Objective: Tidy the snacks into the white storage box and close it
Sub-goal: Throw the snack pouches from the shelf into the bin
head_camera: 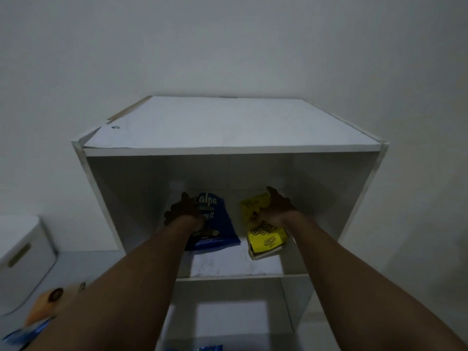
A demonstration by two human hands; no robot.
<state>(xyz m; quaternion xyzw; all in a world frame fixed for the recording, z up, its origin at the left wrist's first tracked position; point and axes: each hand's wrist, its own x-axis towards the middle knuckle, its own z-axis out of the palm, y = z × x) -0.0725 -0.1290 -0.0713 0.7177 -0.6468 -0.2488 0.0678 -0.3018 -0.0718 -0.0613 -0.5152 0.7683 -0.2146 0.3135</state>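
Note:
Both my arms reach into the upper compartment of a white shelf unit [228, 150]. My left hand [183, 210] grips the left edge of a blue snack bag [215, 224] that leans against the back. My right hand [277, 206] holds the upper part of a yellow snack bag [268, 239] beside it. The white storage box [24, 259] stands on the floor at the far left, with a slot handle in its side. Its lid area is cut off by the frame edge.
An orange snack pack [48, 307] and a blue wrapper [27, 333] lie on the floor at lower left. Another blue packet [202, 348] shows in the lower shelf compartment. A plain wall stands behind the shelf.

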